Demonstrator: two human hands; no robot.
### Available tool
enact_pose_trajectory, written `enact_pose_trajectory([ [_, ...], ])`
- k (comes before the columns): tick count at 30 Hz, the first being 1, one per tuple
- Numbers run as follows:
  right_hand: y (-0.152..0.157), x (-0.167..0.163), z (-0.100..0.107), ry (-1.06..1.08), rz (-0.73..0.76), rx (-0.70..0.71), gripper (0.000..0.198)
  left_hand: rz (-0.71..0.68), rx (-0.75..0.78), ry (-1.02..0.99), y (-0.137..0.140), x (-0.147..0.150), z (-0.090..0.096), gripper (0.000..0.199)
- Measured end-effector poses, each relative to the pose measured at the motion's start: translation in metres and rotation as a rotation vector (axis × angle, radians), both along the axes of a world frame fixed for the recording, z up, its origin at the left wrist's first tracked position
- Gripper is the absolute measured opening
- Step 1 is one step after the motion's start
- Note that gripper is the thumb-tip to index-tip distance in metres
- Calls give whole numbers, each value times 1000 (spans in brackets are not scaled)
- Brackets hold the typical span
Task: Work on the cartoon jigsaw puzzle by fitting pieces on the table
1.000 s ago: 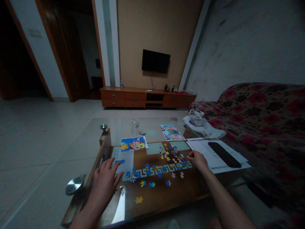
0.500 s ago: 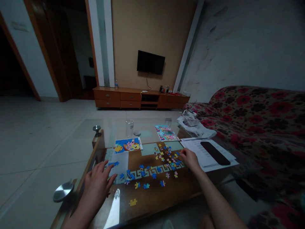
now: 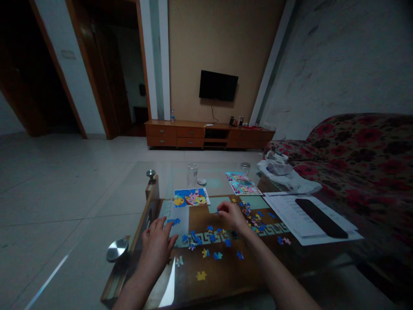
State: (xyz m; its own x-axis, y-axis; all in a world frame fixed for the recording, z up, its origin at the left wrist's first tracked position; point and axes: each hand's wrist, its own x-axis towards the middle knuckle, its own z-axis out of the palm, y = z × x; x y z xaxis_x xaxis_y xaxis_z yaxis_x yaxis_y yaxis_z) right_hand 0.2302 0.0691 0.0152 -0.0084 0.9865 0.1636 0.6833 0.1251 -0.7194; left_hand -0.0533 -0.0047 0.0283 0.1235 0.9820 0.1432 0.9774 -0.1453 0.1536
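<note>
Many small jigsaw pieces (image 3: 251, 217), blue, yellow and pink, lie scattered on a glass-topped coffee table (image 3: 226, 269). My left hand (image 3: 157, 244) rests flat on the table's near left part, fingers spread, its fingertips by a blue piece (image 3: 175, 222). My right hand (image 3: 231, 216) hovers over the middle of the table with its fingers pinched on a small blue piece (image 3: 218, 212). A cartoon picture card (image 3: 191, 197) lies just beyond both hands. A second picture card (image 3: 241, 185) lies farther right.
A drinking glass (image 3: 192, 174) and a second glass (image 3: 245, 168) stand at the table's far side. White papers (image 3: 290, 211) with a black bar-shaped object (image 3: 321, 217) lie right. A white plastic bag (image 3: 285, 175) and a floral sofa (image 3: 361, 155) are beyond. Metal knobs (image 3: 117, 249) mark the table's left corners.
My right hand moved left from the pile of pieces near the papers to the table's middle, now pinching a blue piece. The left hand stayed resting; the camera shifted.
</note>
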Motion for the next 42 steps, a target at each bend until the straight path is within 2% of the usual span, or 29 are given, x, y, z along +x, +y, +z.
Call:
enact_pose_trajectory([
  [8,7,-94,-1,28,183,-44,15,10,-74,-14,-8,18,3,44],
  [14,12,-130,-5,-32,191,-82,14,53,-90,-42,-2,26,1,46],
  [23,13,-142,-1,-148,115,-123,15,55,-70,-18,4,31,-8,40],
  [32,16,-139,-1,-193,170,-150,20,44,-65,-67,6,28,-11,38],
  [42,15,-135,-9,-223,195,-137,23,34,-73,-91,6,27,-6,34],
])
